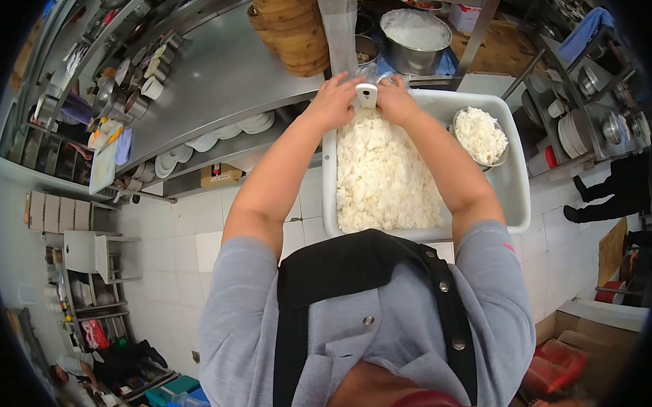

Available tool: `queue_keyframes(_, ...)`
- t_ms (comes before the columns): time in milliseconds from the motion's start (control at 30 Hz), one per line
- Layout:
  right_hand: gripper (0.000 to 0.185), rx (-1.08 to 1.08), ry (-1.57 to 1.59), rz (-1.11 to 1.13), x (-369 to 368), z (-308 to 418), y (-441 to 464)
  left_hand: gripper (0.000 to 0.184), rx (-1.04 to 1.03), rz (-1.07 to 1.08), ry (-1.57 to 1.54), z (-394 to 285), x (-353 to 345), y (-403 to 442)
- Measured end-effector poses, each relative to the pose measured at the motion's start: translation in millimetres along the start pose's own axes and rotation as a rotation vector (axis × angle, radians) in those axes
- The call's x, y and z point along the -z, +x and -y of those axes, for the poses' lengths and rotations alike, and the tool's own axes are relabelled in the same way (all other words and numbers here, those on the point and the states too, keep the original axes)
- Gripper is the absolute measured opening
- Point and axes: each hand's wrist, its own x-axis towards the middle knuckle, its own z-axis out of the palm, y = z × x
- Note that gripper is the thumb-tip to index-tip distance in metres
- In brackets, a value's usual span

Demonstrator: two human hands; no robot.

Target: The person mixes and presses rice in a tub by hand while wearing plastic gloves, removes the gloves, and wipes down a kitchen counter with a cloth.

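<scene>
A large white tub [519,189] holds a broad bed of white cooked rice [386,176]. At its far rim, my left hand [335,101] and my right hand [396,100] are close together, fingers bent around thin clear plastic film [370,73]. The fingertips are partly hidden by the plastic. Between the hands, a white flat handle-like piece [366,96] with a dark oval stands up from the rice; its lower end is hidden. A metal bowl heaped with rice [481,136] rests inside the tub at the right, beyond my right forearm.
A steel counter [213,64] with stacked bamboo steamers [288,32] runs along the left, plates on the shelf below. Beyond the tub stands a metal pot [415,42] with a whitish top. Shelves of dishes [572,134] and a person's dark-clothed legs [616,190] are at the right.
</scene>
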Motion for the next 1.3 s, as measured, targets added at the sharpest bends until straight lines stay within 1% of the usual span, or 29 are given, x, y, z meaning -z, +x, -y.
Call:
queue_keyframes(33, 0.028, -0.043, 0.025, 0.093, 5, 1, 0, 0.048, -0.026, 0.112, 0.014, 3, -1, 4)
queue_keyframes(67, 0.029, -0.087, 0.051, 0.186, 10, 2, 0, 0.048, -0.03, 0.109, 0.013, 7, -2, 8)
queue_keyframes(133, 0.029, -0.128, 0.091, 0.207, 21, 6, -6, 0.038, 0.005, 0.282, 0.128, 4, 6, 13)
queue_keyframes(167, 0.028, -0.166, 0.134, 0.225, 24, 6, -8, 0.038, 0.001, 0.282, 0.123, 5, 5, 13)
queue_keyframes(233, 0.026, -0.259, 0.154, 0.272, 18, 0, -13, 0.021, 0.257, 0.262, -0.031, 8, 3, 13)
queue_keyframes(267, 0.024, -0.347, 0.175, 0.317, 14, -2, -16, 0.021, 0.255, 0.265, -0.031, 9, -2, 12)
queue_keyframes(367, 0.029, -0.365, 0.093, 0.286, 9, 0, -22, 0.019, 0.261, 0.236, -0.022, 16, -18, 12)
queue_keyframes(433, 0.031, -0.362, -0.009, 0.333, 13, 5, -15, 0.021, 0.218, 0.105, 0.231, 8, -25, 14)
queue_keyframes(467, 0.033, -0.361, -0.107, 0.384, 14, 9, -14, 0.021, 0.213, 0.11, 0.229, 6, -27, 18)
queue_keyframes(533, 0.034, -0.405, -0.112, 0.469, 16, 13, -7, 0.026, 0.386, 0.359, 0.315, 1, -29, 30)
queue_keyframes(600, 0.036, -0.441, -0.124, 0.545, 18, 4, 1, 0.026, 0.46, 0.39, 0.246, 2, -30, 36)
queue_keyframes(667, 0.04, -0.53, 0.251, 0.635, 13, -11, -2, 0.027, 0.537, 0.425, 0.179, 8, -29, 43)
queue_keyframes(700, 0.043, -0.532, 0.384, 0.572, 14, -21, -10, 0.033, 0.582, 0.486, 0.058, 13, -27, 45)
queue_keyframes(733, 0.043, -0.528, 0.386, 0.575, 22, -23, -20, 0.04, 0.627, 0.542, -0.064, 17, -23, 46)
queue_keyframes(767, 0.042, -0.619, 0.609, 0.442, 29, -26, -30, 0.04, 0.634, 0.542, -0.064, 23, -17, 42)
queue_keyframes(800, 0.04, -0.704, 0.831, 0.304, 34, -26, -39, 0.046, 0.6, 0.499, -0.243, 29, -8, 37)
queue_keyframes(833, 0.04, -0.697, 0.836, 0.311, 35, -28, -47, 0.053, 0.564, 0.452, -0.419, 31, 1, 30)
queue_keyframes(867, 0.038, -0.701, 0.889, 0.184, 35, -29, -53, 0.053, 0.574, 0.45, -0.418, 31, 9, 24)
queue_keyframes(900, 0.036, -0.703, 0.939, 0.056, 36, -29, -57, 0.055, 0.604, 0.397, -0.607, 29, 18, 18)
queue_keyframes(933, 0.036, -0.695, 0.942, 0.062, 35, -26, -62, 0.056, 0.63, 0.339, -0.797, 26, 26, 12)
queue_keyframes(967, 0.032, -0.7, 0.923, -0.087, 34, -23, -68, 0.043, 0.665, 0.258, -0.827, 21, 33, 8)
queue_keyframes(1000, 0.028, -0.703, 0.899, -0.241, 35, -18, -71, 0.043, 0.666, 0.251, -0.823, 19, 35, 5)
queue_keyframes(1033, 0.028, -0.695, 0.9, -0.246, 48, -2, -71, 0.039, 0.723, 0.092, -0.992, 18, 35, 4)
queue_keyframes(1067, 0.023, -0.613, 0.812, -0.391, 60, 16, -72, 0.034, 0.774, -0.069, -1.158, 15, 34, 3)
queue_keyframes(1100, 0.019, -0.533, 0.718, -0.533, 77, 41, -72, 0.03, 0.836, -0.115, -1.201, 4, 36, 3)
queue_keyframes(1133, 0.017, -0.429, 0.685, -0.559, 91, 65, -71, 0.03, 0.829, -0.112, -1.2, -11, 37, 0)
queue_keyframes(1233, 0.02, -0.065, 0.387, -0.647, 131, 124, -67, 0.033, 0.672, -0.266, -1.173, -47, 29, 0)
queue_keyframes(1267, 0.022, -0.05, 0.389, -0.643, 133, 136, -67, 0.033, 0.656, -0.255, -1.182, -54, 23, -2)
queue_keyframes(1300, 0.025, -0.037, 0.385, -0.639, 136, 147, -66, 0.034, 0.517, -0.316, -1.331, -63, 17, -7)
